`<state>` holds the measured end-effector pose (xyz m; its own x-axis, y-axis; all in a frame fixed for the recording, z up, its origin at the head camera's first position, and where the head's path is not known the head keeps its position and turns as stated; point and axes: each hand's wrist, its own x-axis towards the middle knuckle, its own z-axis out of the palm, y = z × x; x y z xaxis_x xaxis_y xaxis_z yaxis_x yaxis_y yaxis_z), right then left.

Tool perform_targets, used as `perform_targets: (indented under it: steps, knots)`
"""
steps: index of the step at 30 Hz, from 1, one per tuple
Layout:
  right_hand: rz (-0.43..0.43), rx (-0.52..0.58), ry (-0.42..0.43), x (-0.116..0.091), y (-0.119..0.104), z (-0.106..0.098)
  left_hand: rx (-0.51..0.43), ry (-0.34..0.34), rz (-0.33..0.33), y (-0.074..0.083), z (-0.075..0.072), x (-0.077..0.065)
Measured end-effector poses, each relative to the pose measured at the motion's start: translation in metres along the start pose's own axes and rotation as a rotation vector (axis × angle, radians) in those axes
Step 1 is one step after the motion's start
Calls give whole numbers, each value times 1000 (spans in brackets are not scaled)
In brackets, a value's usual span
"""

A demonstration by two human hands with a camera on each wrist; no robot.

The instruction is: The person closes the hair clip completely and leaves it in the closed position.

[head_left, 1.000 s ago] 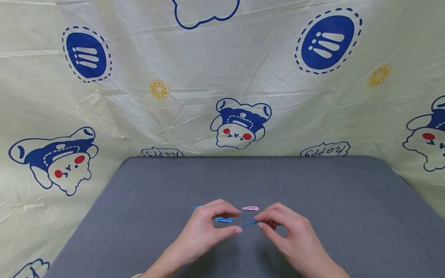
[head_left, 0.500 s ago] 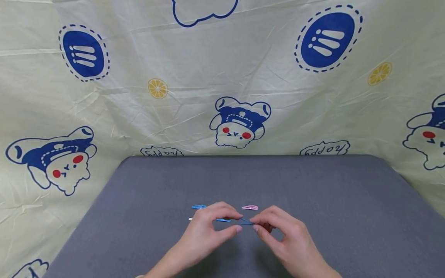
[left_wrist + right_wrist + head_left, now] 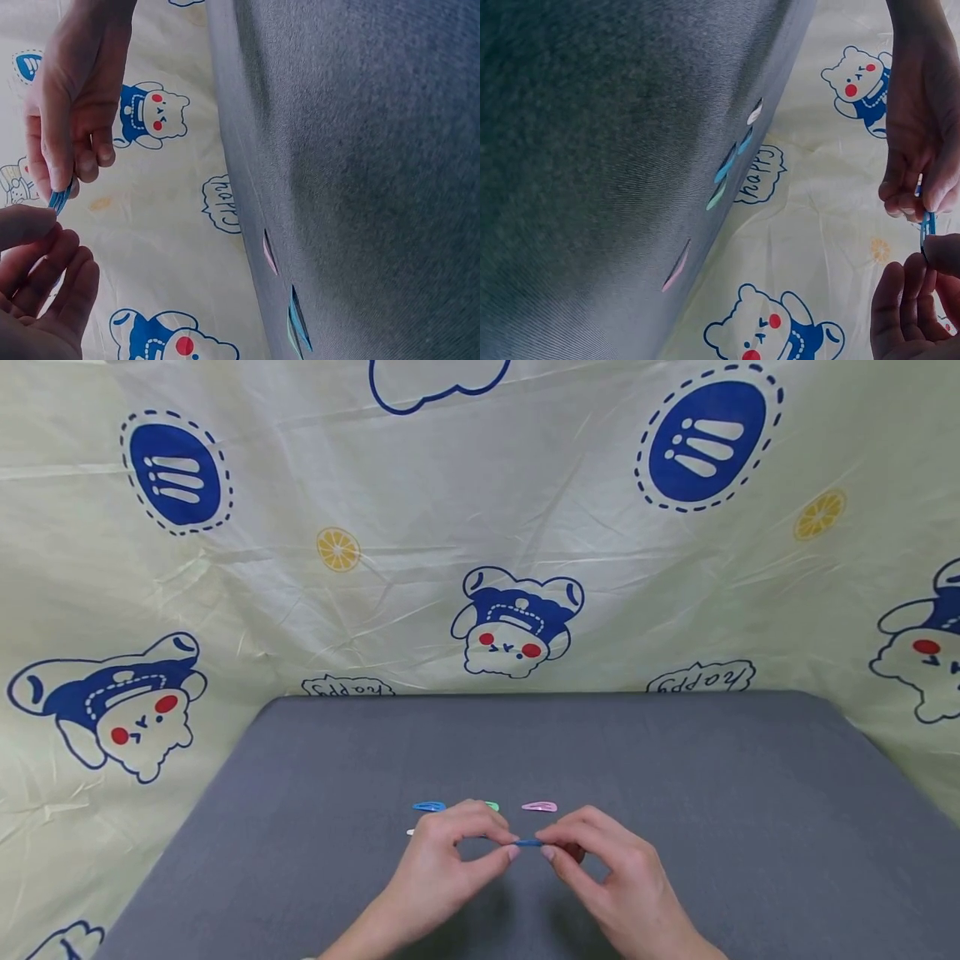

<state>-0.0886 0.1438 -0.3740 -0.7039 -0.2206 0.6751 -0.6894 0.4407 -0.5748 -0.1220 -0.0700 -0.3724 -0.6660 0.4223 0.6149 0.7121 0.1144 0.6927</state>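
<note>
Low over the grey table, a blue snap hair clip [image 3: 528, 842] is stretched level between my two hands, its arms lying together as one thin line. My left hand [image 3: 446, 860] pinches the clip's left end between thumb and fingertips. On the other end, my right hand [image 3: 618, 868] has the same thumb-and-finger pinch. The right wrist view shows the blue clip [image 3: 928, 225] bridging the fingertips of both hands, its ends covered by them. From the left wrist, the clip [image 3: 60, 198] appears edge-on.
Behind the hands, a blue clip [image 3: 429, 807], a green clip [image 3: 492, 806] and a pink clip [image 3: 539, 807] lie on the grey table [image 3: 675, 760]. A white clip [image 3: 755, 112] and another blue clip [image 3: 725, 163] show from the right wrist. A printed curtain [image 3: 405, 627] hangs behind.
The clip's two arms, spread in a V a second ago, have come together. My left fingertips have closed onto its end, and my right hand has shifted slightly left.
</note>
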Motion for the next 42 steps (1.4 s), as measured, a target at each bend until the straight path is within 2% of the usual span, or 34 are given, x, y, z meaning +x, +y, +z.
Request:
perform_targets:
  steps: [7,19,25,32,38,42]
  knots:
    - [38,-10,44,0,0,4,-9,17,-10,0,1,-1]
    - [110,8,81,-4,-1,10,-110,32,-86,0,3,-1]
    - [122,27,52,-5,1,11,-136,32,-109,-2,4,-2]
    - [108,57,3,-5,5,8,-144,18,-79,-3,4,-2]
    - [84,80,-38,-4,8,5,-148,-17,-49,-5,3,-1]
    - [86,104,-72,-4,9,3,-177,-51,-57,-8,2,-1]
